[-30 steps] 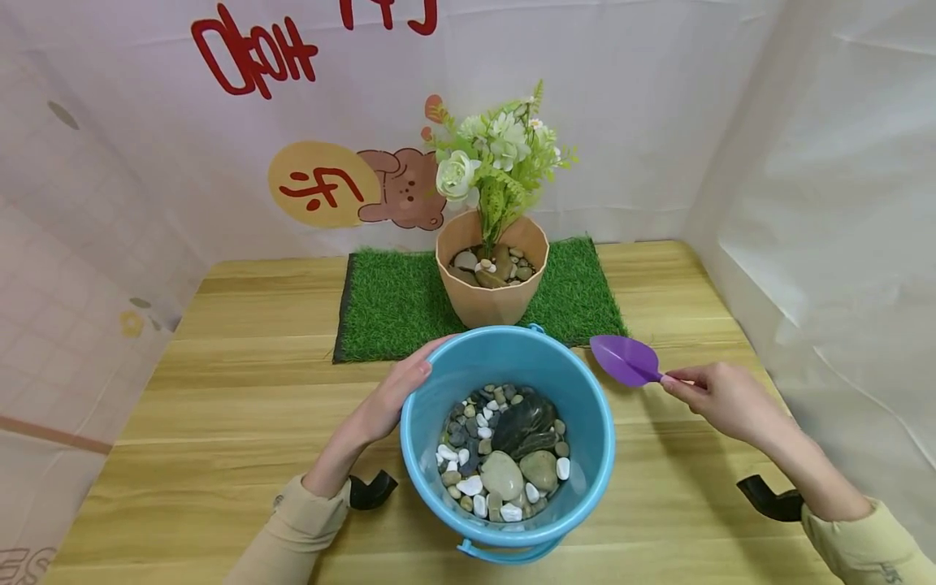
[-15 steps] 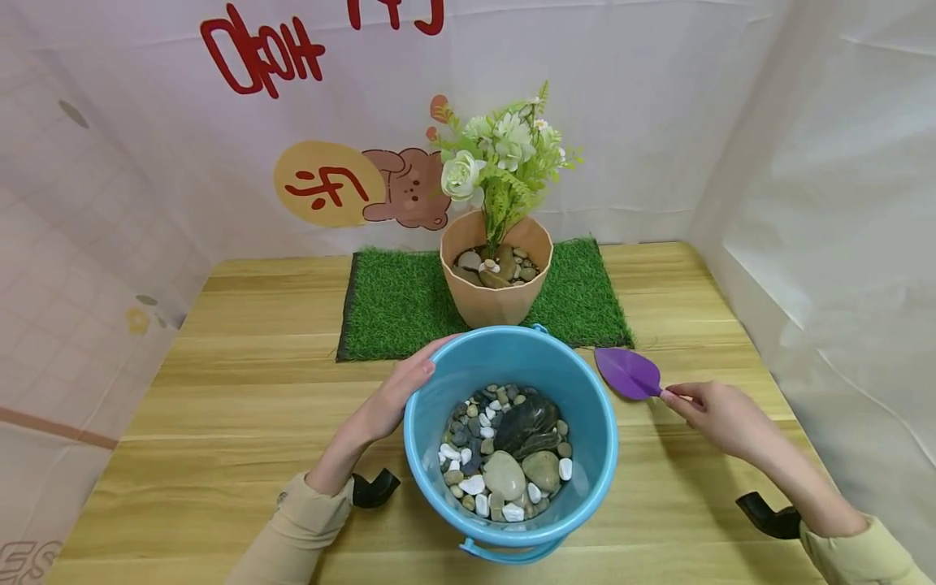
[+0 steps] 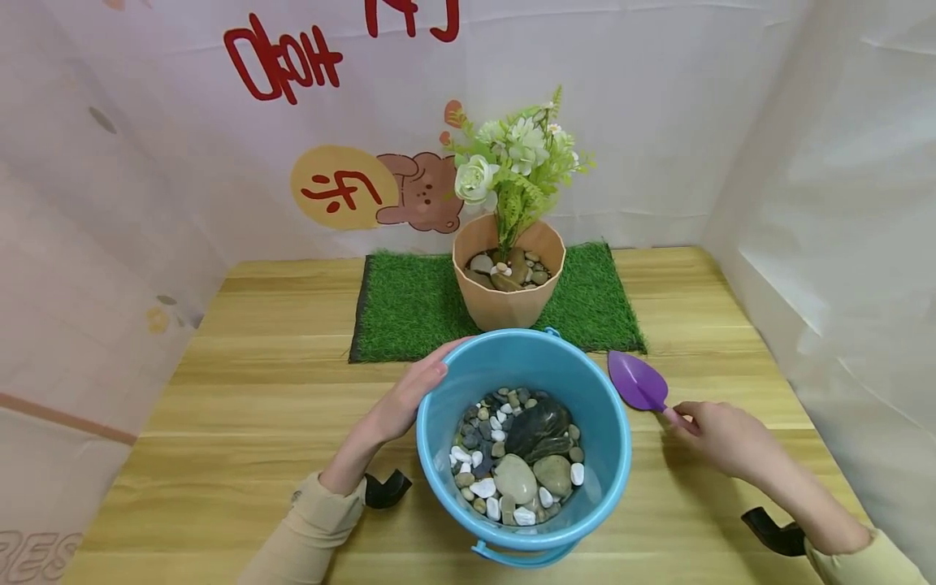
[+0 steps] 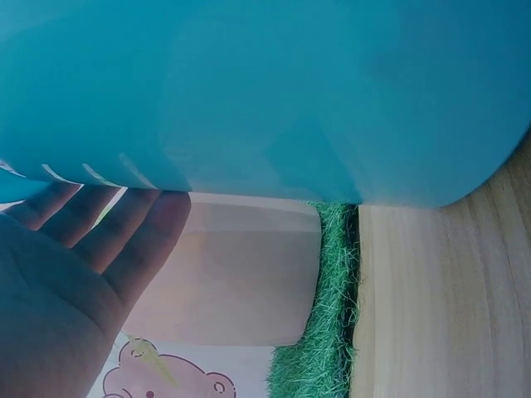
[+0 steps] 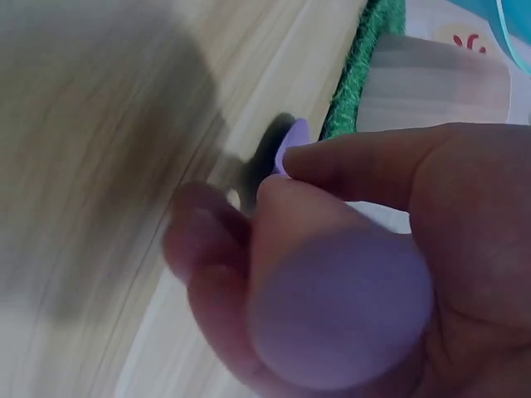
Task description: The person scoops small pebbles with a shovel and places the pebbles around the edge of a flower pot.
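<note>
A blue bucket (image 3: 431, 479) stands on the wooden table in the head view, holding pebbles (image 3: 515, 479) of several colours and a large dark stone. My left hand (image 3: 409, 398) rests against its outer left side, the thumb at the rim. The left wrist view shows straight fingers (image 4: 124, 228) touching the bucket wall (image 4: 274, 108). To the right of the bucket, my right hand (image 3: 731, 435) grips the handle of a purple trowel (image 3: 638, 380). Its rounded handle end (image 5: 340, 307) fills the palm in the right wrist view, where the hand hides most of the blade.
Behind the bucket, an orange-beige flower pot (image 3: 508, 305) with white flowers (image 3: 519, 154) and stones stands on a green turf mat (image 3: 402, 313). Printed white cloth (image 3: 643, 146) surrounds the table (image 3: 292, 390) at the back and sides.
My right hand has drawn the trowel slightly nearer to me, and the blade has turned. More of the handle shows now. The whole head view has shifted a little; my left hand stays on the bucket.
</note>
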A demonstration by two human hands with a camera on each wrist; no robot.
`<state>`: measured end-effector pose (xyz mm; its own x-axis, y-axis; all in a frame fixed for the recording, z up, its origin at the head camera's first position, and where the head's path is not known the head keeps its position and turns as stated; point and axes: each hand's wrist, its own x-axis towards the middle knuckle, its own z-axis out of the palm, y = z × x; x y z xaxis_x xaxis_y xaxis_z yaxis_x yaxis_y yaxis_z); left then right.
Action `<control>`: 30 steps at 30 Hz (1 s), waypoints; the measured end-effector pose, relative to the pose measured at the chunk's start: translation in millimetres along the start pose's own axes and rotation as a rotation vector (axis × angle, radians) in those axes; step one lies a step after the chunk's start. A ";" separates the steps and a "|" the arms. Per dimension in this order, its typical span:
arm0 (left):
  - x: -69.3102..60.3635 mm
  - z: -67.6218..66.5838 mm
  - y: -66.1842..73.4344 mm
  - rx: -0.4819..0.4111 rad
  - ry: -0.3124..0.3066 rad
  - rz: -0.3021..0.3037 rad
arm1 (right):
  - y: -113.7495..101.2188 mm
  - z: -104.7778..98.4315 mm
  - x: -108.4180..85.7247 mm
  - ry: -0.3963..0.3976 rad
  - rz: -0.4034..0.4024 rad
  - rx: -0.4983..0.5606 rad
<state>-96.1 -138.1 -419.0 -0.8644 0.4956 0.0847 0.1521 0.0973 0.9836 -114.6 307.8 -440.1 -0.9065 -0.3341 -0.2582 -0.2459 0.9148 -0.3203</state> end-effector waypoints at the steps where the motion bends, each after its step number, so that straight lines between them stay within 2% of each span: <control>1: 0.6 1.0 -0.4 -0.002 -0.001 0.002 | -0.5 1.1 -1.6 0.000 0.002 -0.004; 9: 1.5 8.5 -5.4 -0.026 -0.004 0.013 | -4.9 4.0 -6.2 0.000 -0.004 -0.012; 18: -0.4 -2.3 -1.2 -0.010 0.010 0.032 | -20.4 14.2 7.8 0.037 -0.039 0.024; 21: -0.6 -2.2 -1.2 -0.003 -0.001 0.038 | -22.2 16.0 7.9 0.048 -0.054 0.006; 30: 0.6 0.1 -2.5 0.001 0.004 0.052 | -27.1 19.2 7.8 0.034 -0.072 0.044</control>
<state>-97.0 -137.9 -421.4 -0.8573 0.4964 0.1363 0.1973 0.0723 0.9777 -108.4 276.0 -450.9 -0.8981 -0.3905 -0.2025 -0.2966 0.8775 -0.3768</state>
